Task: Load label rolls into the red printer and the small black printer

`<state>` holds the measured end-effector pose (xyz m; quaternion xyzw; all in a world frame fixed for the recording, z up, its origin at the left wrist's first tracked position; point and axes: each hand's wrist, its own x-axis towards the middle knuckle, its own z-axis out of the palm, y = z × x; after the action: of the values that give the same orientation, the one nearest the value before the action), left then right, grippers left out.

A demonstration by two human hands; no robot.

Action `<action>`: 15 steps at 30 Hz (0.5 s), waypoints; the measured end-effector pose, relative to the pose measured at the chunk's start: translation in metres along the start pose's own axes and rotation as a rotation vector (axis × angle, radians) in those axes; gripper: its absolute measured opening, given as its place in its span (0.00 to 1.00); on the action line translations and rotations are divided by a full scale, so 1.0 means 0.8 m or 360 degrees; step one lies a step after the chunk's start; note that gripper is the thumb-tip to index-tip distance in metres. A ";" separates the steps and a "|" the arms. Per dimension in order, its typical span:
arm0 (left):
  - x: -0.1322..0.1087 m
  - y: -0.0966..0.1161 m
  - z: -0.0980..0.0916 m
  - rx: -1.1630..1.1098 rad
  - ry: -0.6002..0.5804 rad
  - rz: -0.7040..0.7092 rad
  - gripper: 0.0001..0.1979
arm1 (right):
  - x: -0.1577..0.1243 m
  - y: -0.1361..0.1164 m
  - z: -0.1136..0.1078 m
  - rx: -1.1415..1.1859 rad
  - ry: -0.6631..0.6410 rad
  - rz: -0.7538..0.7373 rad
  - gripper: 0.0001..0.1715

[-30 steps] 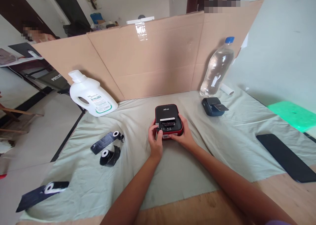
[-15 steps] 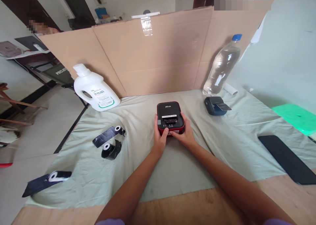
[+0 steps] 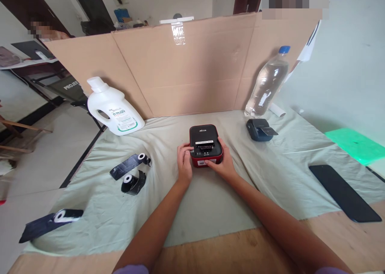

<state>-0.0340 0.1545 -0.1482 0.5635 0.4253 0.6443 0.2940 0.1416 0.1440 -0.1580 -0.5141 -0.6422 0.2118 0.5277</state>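
Note:
A small black label printer (image 3: 204, 135) with a red lower body lies on the green cloth (image 3: 210, 202), in front of me. A dark slot with a pale strip above it crosses its top. My right hand (image 3: 221, 160) grips its right side, the thumb laid across the front face. At the left edge is my left hand (image 3: 184, 162), its index finger stretched onto the top near the slot and its thumb apart from that finger. Its other fingers are bent and partly hidden.
Black label rolls (image 3: 130, 184) lie on the left. Behind stand a white jug (image 3: 116, 109) and a water bottle (image 3: 267, 83) against a cardboard screen (image 3: 192, 73). A smaller dark printer (image 3: 259, 130), a black phone (image 3: 344, 192) and a green sheet (image 3: 356, 146) are right.
My left hand has let go of the printer's left side and front, and its index finger now touches the top left edge. The right hand keeps its grip.

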 end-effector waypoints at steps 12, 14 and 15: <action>0.030 -0.015 -0.008 0.0033 -0.0270 0.0163 0.18 | 0.004 0.006 -0.002 0.0080 -0.0010 -0.0040 0.56; 0.030 -0.018 -0.009 0.0053 -0.0277 0.0175 0.18 | 0.007 0.008 -0.003 0.0041 -0.0004 -0.0107 0.56; 0.030 -0.021 -0.009 0.0061 -0.0271 0.0171 0.18 | 0.009 0.009 -0.004 0.0016 -0.0004 -0.0138 0.55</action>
<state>-0.0474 0.1811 -0.1513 0.6438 0.3802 0.6006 0.2832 0.1482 0.1521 -0.1598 -0.4829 -0.6635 0.1925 0.5381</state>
